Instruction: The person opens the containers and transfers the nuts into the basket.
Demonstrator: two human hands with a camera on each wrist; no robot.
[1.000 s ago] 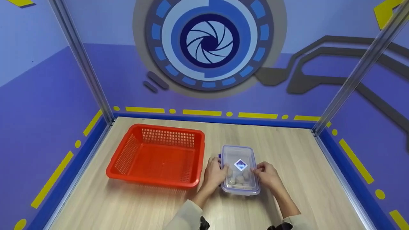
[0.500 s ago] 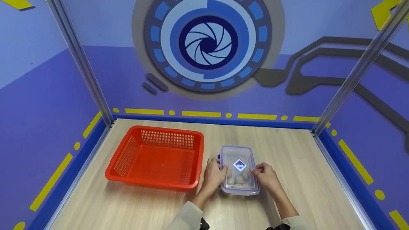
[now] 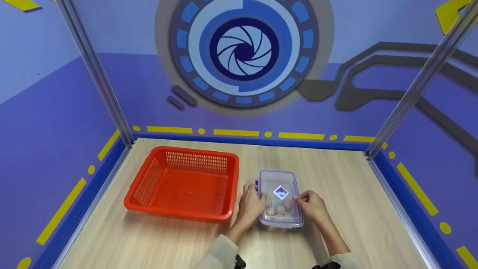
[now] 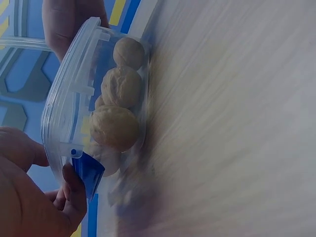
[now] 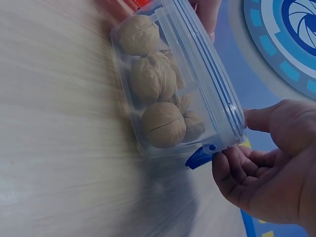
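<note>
A clear food container point(image 3: 278, 179) with a purple-edged lid stands on the table right of centre. Walnuts point(image 5: 153, 76) show through its wall, gathered toward the near end in the head view. My left hand point(image 3: 251, 204) grips the left long side, thumb on the lid's edge and fingers at a blue latch point(image 4: 89, 170) that sticks out from the wall. On the opposite side my right hand point(image 3: 313, 206) pinches the lid's edge, thumb above and curled fingers beneath, beside another blue latch point(image 5: 200, 157) angled outward. The lid sits on the container.
A red plastic basket point(image 3: 181, 216) with slotted walls stands left of the container, close to my left hand. The wooden table point(image 3: 347, 179) runs back to printed blue panels, with metal posts point(image 3: 407, 97) at the corners.
Both hands keep their places on the container. The container and basket stay where they were; only the head view shifts slightly.
</note>
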